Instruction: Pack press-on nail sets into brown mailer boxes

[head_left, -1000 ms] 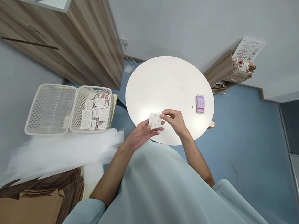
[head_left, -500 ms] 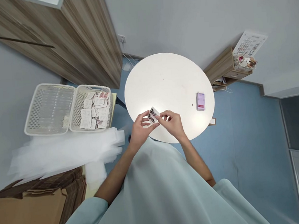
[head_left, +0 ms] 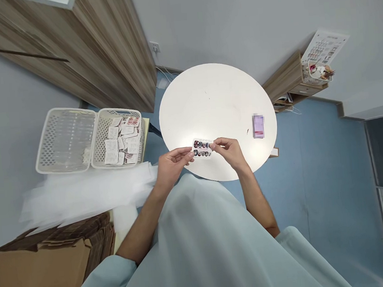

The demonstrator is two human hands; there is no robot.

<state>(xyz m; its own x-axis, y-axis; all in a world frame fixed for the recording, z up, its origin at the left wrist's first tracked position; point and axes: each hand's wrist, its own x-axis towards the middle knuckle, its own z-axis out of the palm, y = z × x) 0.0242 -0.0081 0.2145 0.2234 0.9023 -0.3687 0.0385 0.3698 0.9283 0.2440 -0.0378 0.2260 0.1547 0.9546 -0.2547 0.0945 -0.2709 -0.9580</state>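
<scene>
A small white card of what look like press-on nails [head_left: 202, 148], dark and patterned ovals in two rows, is held level over the near edge of the round white table [head_left: 214, 102]. My left hand [head_left: 170, 166] pinches its left end between thumb and fingers. At the opposite end, the thumb and forefinger of my right hand [head_left: 229, 151] grip the upper right corner. The card's printed front faces up toward me; its underside is hidden.
A purple, blurred-out packet or device [head_left: 258, 126] lies on the table's right side. To the left, an open white basket [head_left: 94, 144] holds many small cards. White sheets [head_left: 85, 191] and folded cardboard [head_left: 39, 275] are stacked below it. A wooden cabinet [head_left: 114, 48] stands behind.
The card has turned from a slant to level, and its rows now show fully. My hands have moved apart, left hand leftward and right hand to the right end.
</scene>
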